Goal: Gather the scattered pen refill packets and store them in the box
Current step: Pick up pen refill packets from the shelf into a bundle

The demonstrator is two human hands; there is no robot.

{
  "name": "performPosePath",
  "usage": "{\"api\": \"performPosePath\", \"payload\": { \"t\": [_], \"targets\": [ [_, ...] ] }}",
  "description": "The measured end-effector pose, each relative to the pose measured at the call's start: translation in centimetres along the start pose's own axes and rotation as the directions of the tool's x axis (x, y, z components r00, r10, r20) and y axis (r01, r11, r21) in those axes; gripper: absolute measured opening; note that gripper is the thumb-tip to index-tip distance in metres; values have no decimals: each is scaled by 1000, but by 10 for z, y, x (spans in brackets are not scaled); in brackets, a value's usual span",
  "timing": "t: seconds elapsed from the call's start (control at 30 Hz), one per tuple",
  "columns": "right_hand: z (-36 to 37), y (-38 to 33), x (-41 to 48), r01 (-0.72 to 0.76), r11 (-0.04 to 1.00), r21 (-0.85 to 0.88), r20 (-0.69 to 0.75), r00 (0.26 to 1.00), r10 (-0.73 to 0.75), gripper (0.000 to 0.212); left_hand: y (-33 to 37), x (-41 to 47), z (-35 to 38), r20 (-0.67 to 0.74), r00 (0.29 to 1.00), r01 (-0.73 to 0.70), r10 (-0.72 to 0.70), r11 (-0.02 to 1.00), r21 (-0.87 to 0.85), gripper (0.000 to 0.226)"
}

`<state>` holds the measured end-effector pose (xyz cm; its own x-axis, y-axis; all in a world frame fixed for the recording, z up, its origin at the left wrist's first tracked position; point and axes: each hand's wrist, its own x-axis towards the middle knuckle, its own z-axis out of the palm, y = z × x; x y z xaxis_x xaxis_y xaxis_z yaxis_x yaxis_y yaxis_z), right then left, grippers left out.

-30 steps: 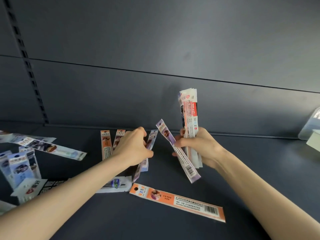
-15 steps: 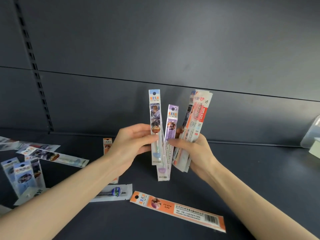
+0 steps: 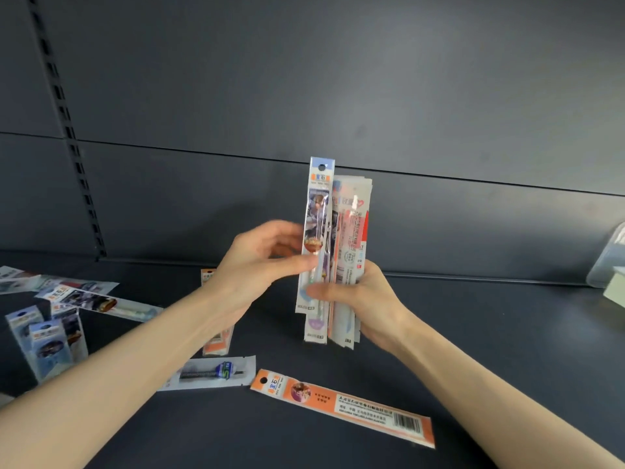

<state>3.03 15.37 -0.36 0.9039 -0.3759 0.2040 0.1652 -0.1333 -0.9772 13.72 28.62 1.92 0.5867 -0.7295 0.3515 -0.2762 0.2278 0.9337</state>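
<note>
I hold a bundle of refill packets [image 3: 352, 228] upright above the dark shelf, my right hand [image 3: 367, 304] gripping its lower half. My left hand [image 3: 257, 265] pinches a blue-topped packet [image 3: 319, 204] between thumb and fingers, laid flat against the bundle's left face. On the shelf lie an orange packet [image 3: 341, 406] in front, a white packet [image 3: 209, 372] with a blue-banded refill, and another orange packet [image 3: 216, 343] half hidden by my left forearm. Several blue packets [image 3: 47, 340] and a long pale packet [image 3: 98, 301] lie at the left.
A clear plastic container [image 3: 608, 262] sits at the right edge of the shelf, cut off by the frame, with a pale object in front of it. A dark back panel rises behind the shelf [image 3: 473, 333]; a slotted upright [image 3: 67, 130] runs down the left.
My left hand picked the blue-topped packet up off the shelf and brought it right against the bundle. The purple packet has been squared into the bundle, which now stands upright.
</note>
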Motion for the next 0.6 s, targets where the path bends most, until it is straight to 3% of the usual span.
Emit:
{"api": "performPosePath", "payload": {
  "t": [0.1, 0.2, 0.37, 0.5, 0.6],
  "targets": [
    [1, -6, 8, 17, 1000, -23, -16, 1000, -18, 37, 19, 12, 3, 74, 997, 30, -23, 995, -96, 58],
    [6, 2, 12, -20, 995, -97, 19, 1000, 22, 35, 27, 20, 12, 110, 991, 94, -79, 986, -135, 65],
    [10, 15, 10, -52, 987, -155, 75, 995, 64, 54, 9, 17, 23, 18, 988, 155, -154, 986, -58, 41],
    [9, 14, 6, -41, 976, -215, 74, 996, 58, 40, 10, 18, 25, 84, 989, 125, -123, 992, -14, 39],
    [13, 11, 5, 17, 983, -185, 27, 1000, -13, 44, 12, 21, 24, 44, 993, 108, -108, 994, -10, 33]
  ]
}}
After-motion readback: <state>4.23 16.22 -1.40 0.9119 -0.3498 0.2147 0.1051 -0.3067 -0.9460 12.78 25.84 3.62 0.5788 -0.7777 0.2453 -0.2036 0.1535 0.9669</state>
